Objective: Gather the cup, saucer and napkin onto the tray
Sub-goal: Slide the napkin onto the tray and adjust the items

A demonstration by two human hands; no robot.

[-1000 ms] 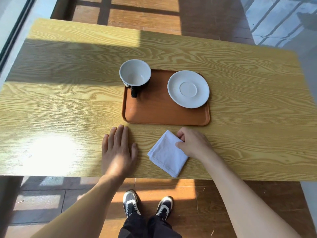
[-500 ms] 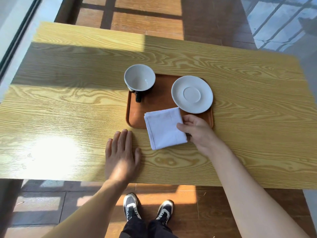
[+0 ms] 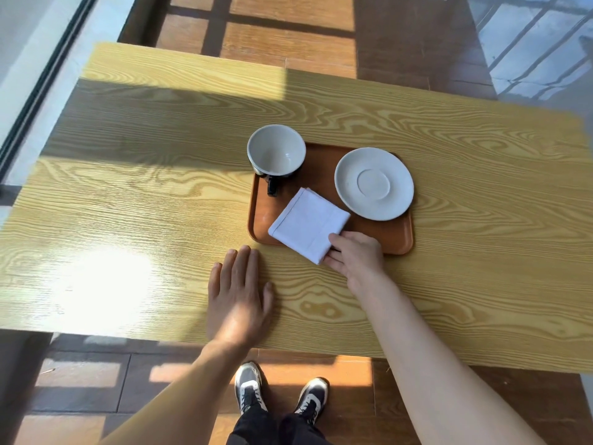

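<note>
Right hand (image 3: 354, 256) pinches the near corner of the folded white napkin (image 3: 308, 224), thumb on top and fingers tucked beneath, so the cloth can be laid flat on the tray (image 3: 398, 239) without coming unfolded. Most of the napkin lies over the tray's near-left part, but the gripped corner overhangs the tray's near rim above the table (image 3: 144, 203) — I judge it needs a short push inward before the hand lets go. Left hand (image 3: 239, 292) lies open and flat on the table, just off the tray's near-left corner, holding nothing; it seems to be there only to steady the person. Cup (image 3: 276, 150) stands upright on the tray's far-left corner, its dark handle pointing toward the near rim, and the saucer (image 3: 373, 183) sits on the tray's right part, its edge reaching the right rim. Whether the napkin already rests on the tray or hangs just above it cannot be told, and the fingers under it are hidden — the cup also covers the tray's far-left corner.
</note>
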